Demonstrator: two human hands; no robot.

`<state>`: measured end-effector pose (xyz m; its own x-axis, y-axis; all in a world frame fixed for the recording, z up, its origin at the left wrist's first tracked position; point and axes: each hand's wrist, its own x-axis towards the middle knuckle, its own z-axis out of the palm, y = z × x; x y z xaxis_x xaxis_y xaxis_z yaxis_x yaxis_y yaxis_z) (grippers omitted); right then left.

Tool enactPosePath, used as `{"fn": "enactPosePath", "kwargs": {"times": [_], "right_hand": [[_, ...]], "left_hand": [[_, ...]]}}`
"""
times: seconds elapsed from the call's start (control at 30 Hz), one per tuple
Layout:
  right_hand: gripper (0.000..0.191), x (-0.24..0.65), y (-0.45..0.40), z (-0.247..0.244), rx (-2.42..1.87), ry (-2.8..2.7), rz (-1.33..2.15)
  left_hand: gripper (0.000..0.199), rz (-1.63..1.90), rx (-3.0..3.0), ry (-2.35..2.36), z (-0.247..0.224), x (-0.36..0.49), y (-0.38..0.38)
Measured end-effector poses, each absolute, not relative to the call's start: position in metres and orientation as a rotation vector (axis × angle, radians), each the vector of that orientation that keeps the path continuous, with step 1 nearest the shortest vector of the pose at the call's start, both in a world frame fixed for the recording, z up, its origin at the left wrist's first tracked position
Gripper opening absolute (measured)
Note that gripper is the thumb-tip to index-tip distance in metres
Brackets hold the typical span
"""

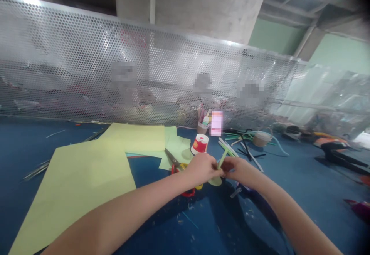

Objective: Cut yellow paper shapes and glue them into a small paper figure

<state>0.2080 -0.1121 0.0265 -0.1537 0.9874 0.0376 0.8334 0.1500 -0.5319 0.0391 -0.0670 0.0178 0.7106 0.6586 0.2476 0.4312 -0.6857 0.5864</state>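
Observation:
My left hand [202,167] and my right hand [236,168] meet over the blue table, fingertips pinched together. Between them rises a thin light-green strip [223,157], tilted to the right. A rounded pale-green paper piece [215,181] shows just below the fingers; whether it is joined to the strip is hidden. Beside my left wrist lie scissors with red and yellow handles [188,193], partly covered by my forearm; I cannot tell whether it is one pair or two. Behind my left hand a red and white paper cup [200,145] stands upside down.
Large yellow paper sheets [86,182] spread across the left, with pale-green paper [183,149] beside them. Further back are a cup of pens [202,126], a lit screen [216,123], loose strips [228,147] and a small bucket [261,138]. A perforated metal screen [86,62] borders the table.

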Motion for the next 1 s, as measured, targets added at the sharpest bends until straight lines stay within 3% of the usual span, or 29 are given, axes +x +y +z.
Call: {"fn": "enactPosePath", "kwargs": {"times": [0.1,0.37,0.57,0.77,0.87,1.0], "right_hand": [[0.018,0.206,-0.116,0.03,-1.782,-2.13,0.526],[0.027,0.204,-0.122,0.034,-1.862,-2.274,0.548],[0.04,0.206,-0.124,0.036,-1.854,-2.294,0.585],[0.023,0.209,-0.125,0.036,-1.816,-2.222,0.576],[0.014,0.211,-0.126,0.038,-1.849,-2.207,0.638],[0.017,0.21,-0.135,0.045,-1.919,-2.167,0.791]], "left_hand": [[0.022,0.544,2.441,0.809,0.014,0.04,-0.066],[0.036,0.451,2.427,0.789,0.013,0.03,-0.054],[0.036,0.467,2.385,0.793,0.017,0.013,-0.051],[0.027,0.507,2.373,0.858,0.039,-0.046,-0.047],[0.02,0.301,2.439,0.936,0.058,-0.092,-0.05],[0.037,-0.27,2.532,1.129,0.074,-0.149,-0.066]]}}
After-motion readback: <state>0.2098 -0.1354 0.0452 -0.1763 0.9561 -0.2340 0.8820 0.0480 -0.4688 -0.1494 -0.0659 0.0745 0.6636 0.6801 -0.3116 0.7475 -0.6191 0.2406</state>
